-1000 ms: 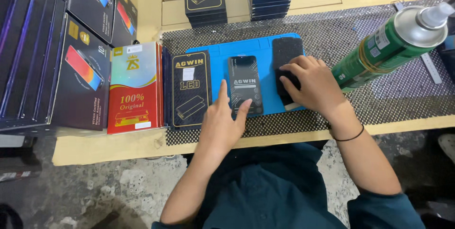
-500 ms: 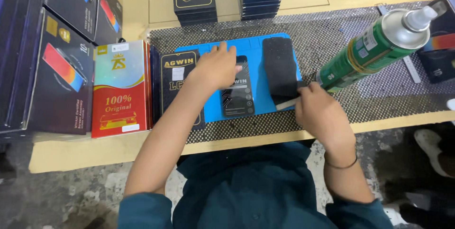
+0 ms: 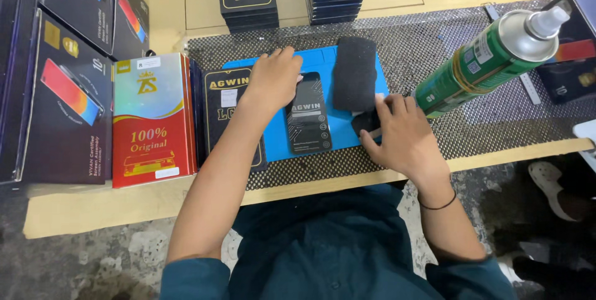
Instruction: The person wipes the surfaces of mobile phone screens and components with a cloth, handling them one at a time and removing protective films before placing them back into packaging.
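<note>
Left hand [image 3: 273, 82] on phone screen [image 3: 308, 120], blue mat [image 3: 323, 64]

My bench around the mat [image 3: 279, 135]

On the mat: phone screen [image 3: 308, 120] centre, pad [image 3: 354, 73] right of it; spray can [image 3: 490, 58] off the mat's right, 1 flat box [image 3: 228, 113] left.

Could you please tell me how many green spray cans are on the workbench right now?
1. The green spray can stands at the right of the bench on the black mesh mat, just beyond the right hand. Boxes could hide others.

A pale wooden bench [image 3: 93, 213] topped with dark mesh matting [image 3: 434, 39] stands over a speckled grey floor [image 3: 124, 263].
</note>
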